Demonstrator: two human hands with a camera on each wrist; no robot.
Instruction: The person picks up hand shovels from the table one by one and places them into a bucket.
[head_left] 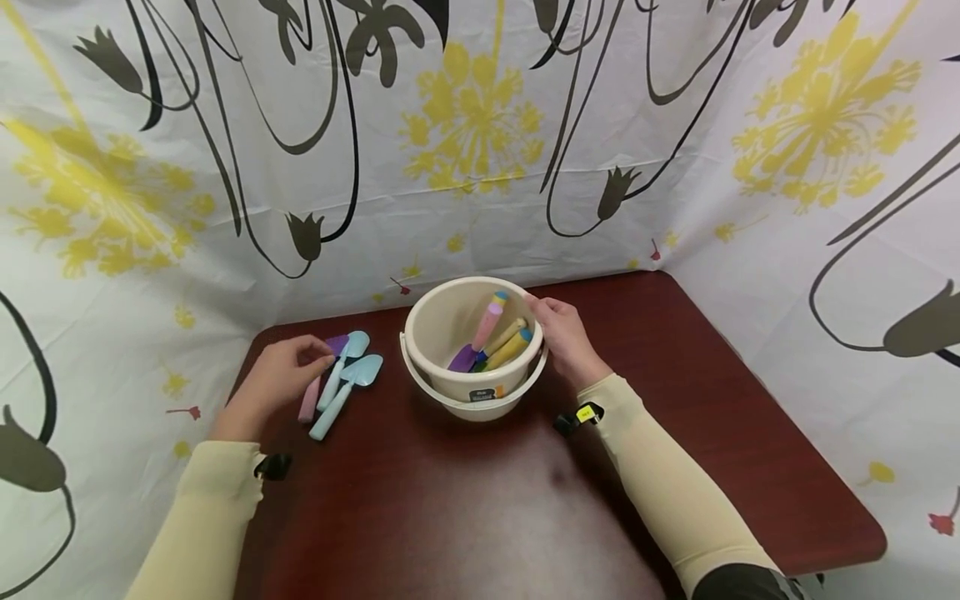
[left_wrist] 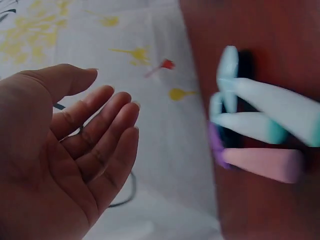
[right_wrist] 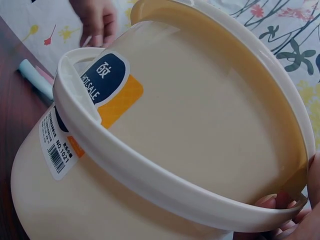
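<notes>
A cream plastic bucket [head_left: 438,377] stands upright near the table's back edge, its handle lowered around the front. My right hand [head_left: 564,340] grips the right side of its rim, fingertips showing inside the wall in the right wrist view. Inside lie a small trowel with pink handle [head_left: 486,327] and purple blade, and several yellow-handled tools [head_left: 510,348]. To the left, my left hand [head_left: 281,375] hovers beside two light blue trowels [head_left: 332,415] and a pink-handled trowel [head_left: 308,403] with a purple blade. Its fingers are loosely bent, with nothing between them in the left wrist view.
The dark red table [head_left: 465,500] has rounded corners. A white cloth [head_left: 480,233] printed with yellow and grey flowers hangs close along its back and sides. The bucket carries a label [right_wrist: 107,85] on its front.
</notes>
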